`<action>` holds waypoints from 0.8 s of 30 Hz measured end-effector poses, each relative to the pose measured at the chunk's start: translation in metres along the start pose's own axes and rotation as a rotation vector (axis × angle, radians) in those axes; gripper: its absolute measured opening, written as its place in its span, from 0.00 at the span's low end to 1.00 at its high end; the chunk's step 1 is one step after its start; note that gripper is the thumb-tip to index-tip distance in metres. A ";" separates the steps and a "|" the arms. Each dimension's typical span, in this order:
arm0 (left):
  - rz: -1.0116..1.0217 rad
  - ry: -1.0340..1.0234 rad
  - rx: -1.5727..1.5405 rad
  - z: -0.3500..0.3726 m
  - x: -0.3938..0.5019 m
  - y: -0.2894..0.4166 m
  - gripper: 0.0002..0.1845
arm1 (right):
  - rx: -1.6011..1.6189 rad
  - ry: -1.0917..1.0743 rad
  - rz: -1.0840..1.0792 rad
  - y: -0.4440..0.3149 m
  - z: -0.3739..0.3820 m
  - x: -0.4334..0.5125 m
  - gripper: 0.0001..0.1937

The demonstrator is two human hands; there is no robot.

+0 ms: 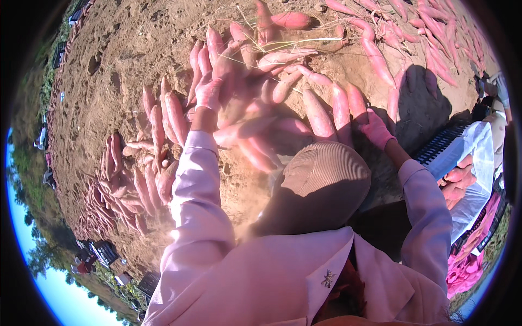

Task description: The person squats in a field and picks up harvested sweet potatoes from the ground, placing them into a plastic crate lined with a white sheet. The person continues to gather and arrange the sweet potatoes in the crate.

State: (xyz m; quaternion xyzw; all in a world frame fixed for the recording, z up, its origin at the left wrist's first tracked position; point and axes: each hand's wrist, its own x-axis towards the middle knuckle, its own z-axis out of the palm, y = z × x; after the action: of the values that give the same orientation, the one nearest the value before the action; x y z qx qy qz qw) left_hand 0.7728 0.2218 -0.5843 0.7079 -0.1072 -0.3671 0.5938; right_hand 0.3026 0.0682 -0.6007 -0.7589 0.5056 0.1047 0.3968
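Observation:
My left hand (207, 93), in a pink glove, is at the lower end of a long pink-skinned sweet potato (226, 60) with its thumb and fingers about it; some fingers are hidden. At the right, my gloved right hand (377, 129) grips the lower end of another sweet potato (356, 102), partly in shadow. Between my hands, several sweet potatoes (281, 87) lie on dry soil, some blurred by dust. Two upright-lying roots (319, 114) rest just left of my right hand. A brown ribbed fabric shape (326, 179) hides the ground between my forearms.
A black plastic crate (442, 140) with a white liner (483, 142) at the right holds sweet potatoes (456, 181). More roots lie in rows at the upper right (438, 32) and lower left (108, 199). Another person's gloved hand (502, 90) shows at the right edge.

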 end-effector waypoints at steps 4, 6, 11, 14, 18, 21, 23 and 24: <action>-0.244 -0.288 -0.609 -0.029 -0.048 -0.031 0.17 | 1.090 -0.339 -0.085 -0.009 -0.007 0.000 0.30; -0.289 -0.212 -0.795 -0.015 -0.077 -0.044 0.20 | 0.667 0.046 -0.086 -0.065 -0.032 -0.021 0.29; -0.420 -0.382 -0.777 0.035 -0.155 -0.029 0.24 | 0.610 -0.007 -0.327 -0.076 -0.015 -0.038 0.27; -0.361 -0.544 -0.589 0.063 -0.186 -0.027 0.25 | 0.909 -0.328 -0.149 -0.117 0.019 -0.054 0.32; -0.278 -0.827 -0.365 0.084 -0.179 -0.054 0.20 | 0.939 -0.187 -0.165 -0.145 0.032 -0.056 0.42; 0.076 -0.460 0.018 0.095 -0.148 -0.026 0.20 | 0.718 -0.202 -0.075 -0.096 0.028 -0.046 0.40; 0.435 -0.107 0.328 0.068 -0.078 -0.032 0.22 | 0.559 -0.253 -0.150 -0.104 0.028 -0.048 0.38; 0.550 0.085 0.697 0.061 -0.062 -0.014 0.26 | 0.479 -0.271 -0.177 -0.104 0.028 -0.052 0.37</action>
State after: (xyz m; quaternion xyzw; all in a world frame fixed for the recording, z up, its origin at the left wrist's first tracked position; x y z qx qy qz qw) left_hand 0.6851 0.2156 -0.5748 0.8253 -0.3844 -0.1082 0.3993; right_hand 0.3732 0.1414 -0.5383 -0.6640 0.3899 0.0479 0.6363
